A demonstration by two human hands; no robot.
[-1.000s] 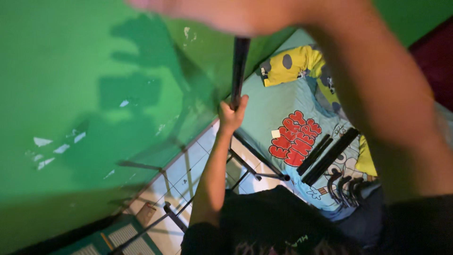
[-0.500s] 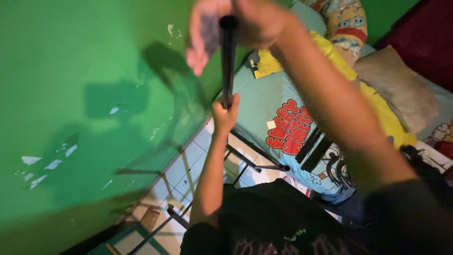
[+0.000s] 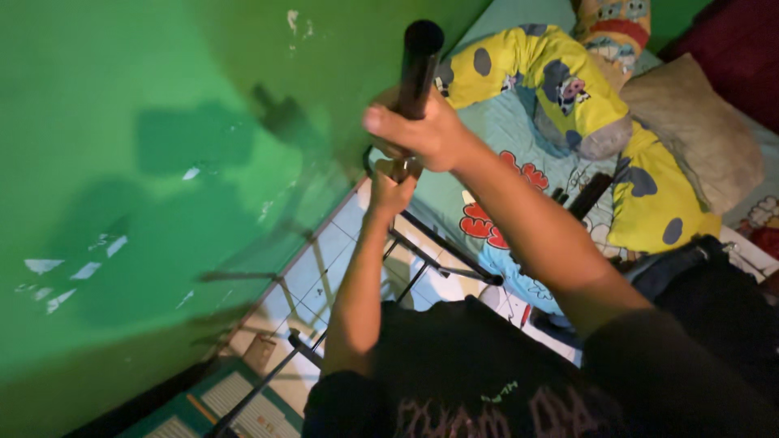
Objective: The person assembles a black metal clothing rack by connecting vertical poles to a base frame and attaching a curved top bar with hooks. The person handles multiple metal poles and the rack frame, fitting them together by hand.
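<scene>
The person wears a black short-sleeved T-shirt with a pale jagged print and a small green mark across the chest. Both forearms are bare from the sleeves down, and the 2 hands, left hand (image 3: 391, 191) and right hand (image 3: 422, 134), carry no gloves

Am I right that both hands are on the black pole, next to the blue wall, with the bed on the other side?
Not quite: the head view shows the wall is green, not blue. Both the right hand and left hand do hold the black pole, with the bed opposite.
</scene>
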